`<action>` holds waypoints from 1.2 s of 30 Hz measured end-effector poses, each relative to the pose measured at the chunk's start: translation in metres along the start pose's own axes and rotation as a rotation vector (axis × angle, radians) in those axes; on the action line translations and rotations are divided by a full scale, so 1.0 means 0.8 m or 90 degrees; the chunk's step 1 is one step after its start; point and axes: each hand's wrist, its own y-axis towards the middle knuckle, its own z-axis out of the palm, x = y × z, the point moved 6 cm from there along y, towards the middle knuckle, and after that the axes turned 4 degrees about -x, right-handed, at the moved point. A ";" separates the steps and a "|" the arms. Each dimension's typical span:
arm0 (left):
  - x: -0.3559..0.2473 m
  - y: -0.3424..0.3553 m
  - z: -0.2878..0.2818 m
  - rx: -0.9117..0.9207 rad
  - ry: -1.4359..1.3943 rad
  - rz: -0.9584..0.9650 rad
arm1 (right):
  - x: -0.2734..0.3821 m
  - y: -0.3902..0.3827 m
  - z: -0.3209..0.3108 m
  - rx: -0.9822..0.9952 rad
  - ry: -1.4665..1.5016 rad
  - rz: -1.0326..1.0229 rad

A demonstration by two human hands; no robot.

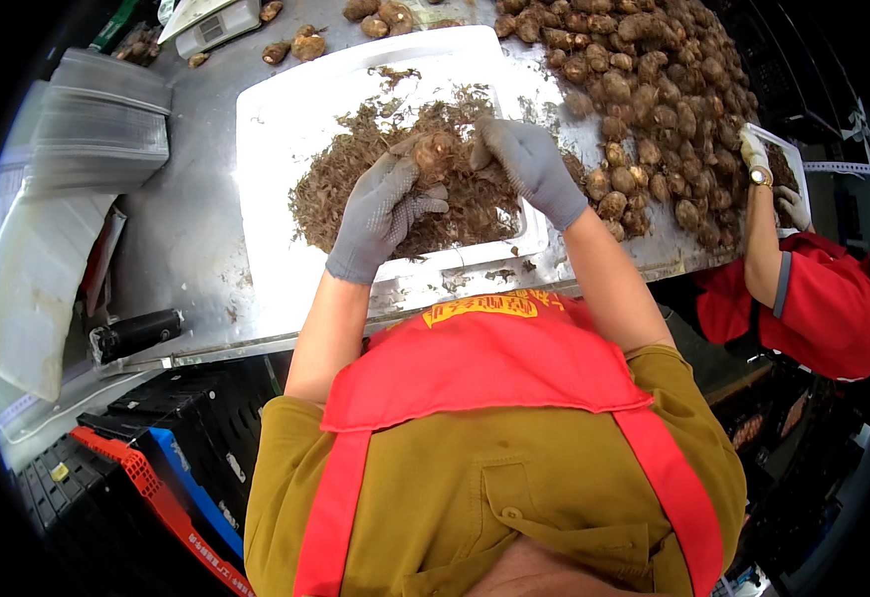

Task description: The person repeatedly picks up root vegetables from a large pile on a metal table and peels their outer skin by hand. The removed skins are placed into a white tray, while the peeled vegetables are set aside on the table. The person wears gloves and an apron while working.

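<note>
1. Work surface: a stainless steel table (191,234), scuffed and dusted with brown debris, running from 9 o'clock to 2 o'clock in the head view.
2. A white tray (276,129) sits on the table at about 12 o'clock. It carries a heap of brown fibrous peelings (355,189).
3. The left hand (380,214), in a grey knit glove, is curled around a brown root tuber (433,151), gripping it from below and from the left, above the peelings.
4. The right hand (529,164), also grey-gloved, has its fingers pinched closed on the tuber's right side, touching it.
5. A large pile of tubers (654,109) covers the table from 12 to 2 o'clock, just beside the tray's right edge.
6. A few loose tubers (300,45) lie beyond the tray at 11 o'clock, near a white scale (211,25).
7. A stack of clear plastic trays (101,124) stands at 10 o'clock, at the table's left end.
8. At 3 o'clock a co-worker in a red sleeve (823,303) holds a small white tray (788,164) with white-gloved hands.
9. Under the table, at 8 o'clock, plastic crates (146,468) in black, blue and red are stacked on the floor.
</note>
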 end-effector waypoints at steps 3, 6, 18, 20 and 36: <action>0.010 0.000 -0.010 0.012 -0.024 -0.016 | 0.031 -0.006 0.015 0.043 -0.181 -0.007; 0.009 -0.001 0.000 -0.016 0.037 -0.027 | 0.043 -0.010 0.031 0.056 -0.393 -0.102; -0.006 0.003 0.018 -0.111 0.375 0.069 | 0.033 -0.030 0.055 0.075 -0.437 -0.249; -0.004 0.009 0.017 -0.110 0.356 0.091 | 0.037 -0.033 0.058 0.049 -0.406 -0.273; -0.006 0.001 0.020 -0.109 0.388 -0.030 | 0.049 -0.010 0.032 0.181 -0.593 -0.117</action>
